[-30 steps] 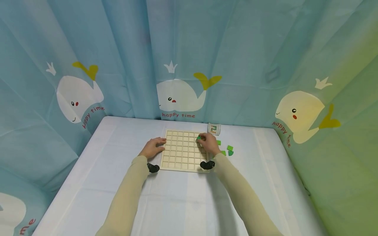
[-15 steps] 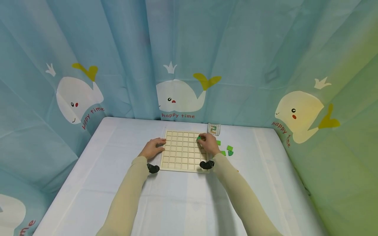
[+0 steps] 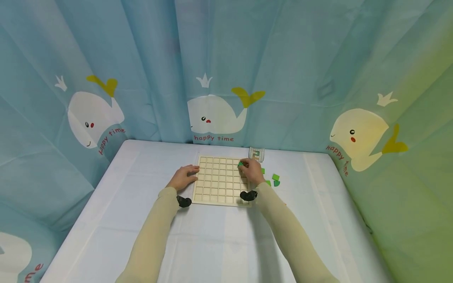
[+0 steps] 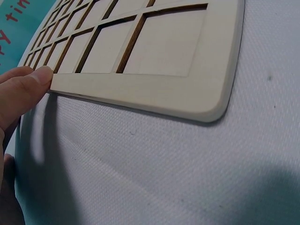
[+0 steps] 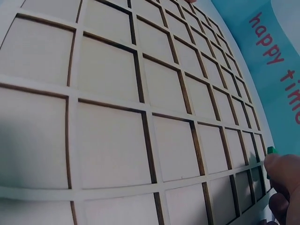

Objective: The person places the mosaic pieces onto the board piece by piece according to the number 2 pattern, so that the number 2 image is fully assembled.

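A pale wooden grid board [image 3: 220, 179] lies flat on the table, its square cells framed by raised ribs. My left hand [image 3: 182, 177] rests on its left edge with fairly straight fingers; in the left wrist view the thumb [image 4: 37, 80] touches the rim. Over the far right corner, my right hand [image 3: 253, 171] pinches a small green piece [image 3: 240, 164] between thumb and fingers. The right wrist view shows just a sliver of that green piece [image 5: 272, 150], mostly covered by the hand [image 5: 287, 174]. Whether it touches the board I cannot tell.
Right of the board lie several green pieces, including a square tile [image 3: 275, 177] and a darker rounded one [image 3: 277, 183]. Behind the right hand is a printed pattern card [image 3: 257, 155]. A blue whale-print curtain [image 3: 293, 118] hangs behind the table [image 3: 219, 243].
My right hand has shifted slightly to the right and away from me with the green piece still pinched. The left hand and the board look unchanged.
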`<state>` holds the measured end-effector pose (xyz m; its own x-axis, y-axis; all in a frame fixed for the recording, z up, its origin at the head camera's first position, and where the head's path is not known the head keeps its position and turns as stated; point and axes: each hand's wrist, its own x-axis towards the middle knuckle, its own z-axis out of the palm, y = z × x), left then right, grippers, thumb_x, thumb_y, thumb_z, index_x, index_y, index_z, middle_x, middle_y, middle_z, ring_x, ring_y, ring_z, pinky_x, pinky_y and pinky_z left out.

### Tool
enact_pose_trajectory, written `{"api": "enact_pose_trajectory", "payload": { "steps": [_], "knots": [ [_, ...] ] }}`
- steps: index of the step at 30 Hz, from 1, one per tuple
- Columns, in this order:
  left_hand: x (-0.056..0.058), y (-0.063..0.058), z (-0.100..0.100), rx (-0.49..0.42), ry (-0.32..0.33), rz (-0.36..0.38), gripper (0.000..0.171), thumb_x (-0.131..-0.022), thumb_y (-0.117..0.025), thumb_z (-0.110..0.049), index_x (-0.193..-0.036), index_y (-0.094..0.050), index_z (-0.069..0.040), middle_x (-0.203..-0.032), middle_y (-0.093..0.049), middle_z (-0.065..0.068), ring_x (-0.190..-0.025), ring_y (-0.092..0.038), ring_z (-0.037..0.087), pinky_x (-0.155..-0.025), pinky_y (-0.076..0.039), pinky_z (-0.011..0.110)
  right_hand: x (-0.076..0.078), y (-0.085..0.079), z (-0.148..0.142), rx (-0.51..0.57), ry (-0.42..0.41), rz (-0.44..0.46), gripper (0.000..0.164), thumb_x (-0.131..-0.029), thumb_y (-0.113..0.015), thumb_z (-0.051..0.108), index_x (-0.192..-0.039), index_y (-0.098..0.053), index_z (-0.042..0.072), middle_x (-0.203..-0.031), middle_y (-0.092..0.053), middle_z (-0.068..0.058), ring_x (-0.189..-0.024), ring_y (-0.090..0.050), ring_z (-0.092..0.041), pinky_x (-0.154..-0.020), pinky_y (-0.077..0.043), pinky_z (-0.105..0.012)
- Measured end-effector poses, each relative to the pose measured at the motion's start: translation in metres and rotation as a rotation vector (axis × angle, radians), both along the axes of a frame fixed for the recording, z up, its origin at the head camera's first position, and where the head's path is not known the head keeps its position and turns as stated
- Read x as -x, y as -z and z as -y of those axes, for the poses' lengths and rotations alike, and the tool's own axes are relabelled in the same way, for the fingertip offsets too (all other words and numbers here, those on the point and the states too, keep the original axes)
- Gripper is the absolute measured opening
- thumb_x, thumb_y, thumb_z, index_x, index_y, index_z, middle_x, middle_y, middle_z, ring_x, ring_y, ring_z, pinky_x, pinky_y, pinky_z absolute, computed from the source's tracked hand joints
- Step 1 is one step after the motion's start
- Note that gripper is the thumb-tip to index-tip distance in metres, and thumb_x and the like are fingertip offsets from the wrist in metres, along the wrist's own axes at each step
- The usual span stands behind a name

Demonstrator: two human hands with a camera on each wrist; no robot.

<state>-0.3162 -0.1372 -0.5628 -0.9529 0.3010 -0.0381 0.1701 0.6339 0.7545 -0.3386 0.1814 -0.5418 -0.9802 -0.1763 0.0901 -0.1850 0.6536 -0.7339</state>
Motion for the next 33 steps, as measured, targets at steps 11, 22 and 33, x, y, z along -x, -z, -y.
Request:
{"api": "enact_pose_trajectory", "payload": {
  "steps": [11, 22, 33],
  "knots": [
    [0.003, 0.002, 0.002, -0.006, 0.007, 0.001, 0.045, -0.094, -0.067, -0.019, -0.137, -0.058, -0.007, -0.148, -0.047, 0.005, -0.144, -0.028, 0.028, -0.123, -0.015, 0.048, 0.004, 0.005, 0.006, -0.039, -0.028, -0.011, 0.036, -0.097, -0.061, 0.011, -0.129, -0.06, -0.005, -0.117, -0.063, -0.021, -0.105, -0.062, -0.033, -0.088, -0.056, -0.046],
    [0.001, 0.0, 0.001, -0.001, 0.0, 0.015, 0.045, -0.094, -0.067, -0.018, -0.137, -0.058, -0.006, -0.148, -0.047, 0.006, -0.144, -0.028, 0.029, -0.123, -0.016, 0.047, 0.004, 0.005, 0.028, -0.06, -0.052, -0.017, 0.036, -0.096, -0.062, 0.013, -0.128, -0.062, -0.004, -0.116, -0.062, -0.018, -0.102, -0.062, -0.031, -0.087, -0.057, -0.044],
    [0.003, 0.0, 0.001, -0.011, 0.006, 0.006, 0.045, -0.094, -0.067, -0.018, -0.137, -0.058, -0.006, -0.148, -0.047, 0.006, -0.144, -0.029, 0.029, -0.123, -0.015, 0.048, 0.009, 0.006, 0.032, -0.074, -0.062, -0.02, 0.035, -0.096, -0.062, 0.012, -0.127, -0.062, -0.004, -0.114, -0.064, -0.017, -0.101, -0.064, -0.03, -0.086, -0.057, -0.043]
  ]
}}
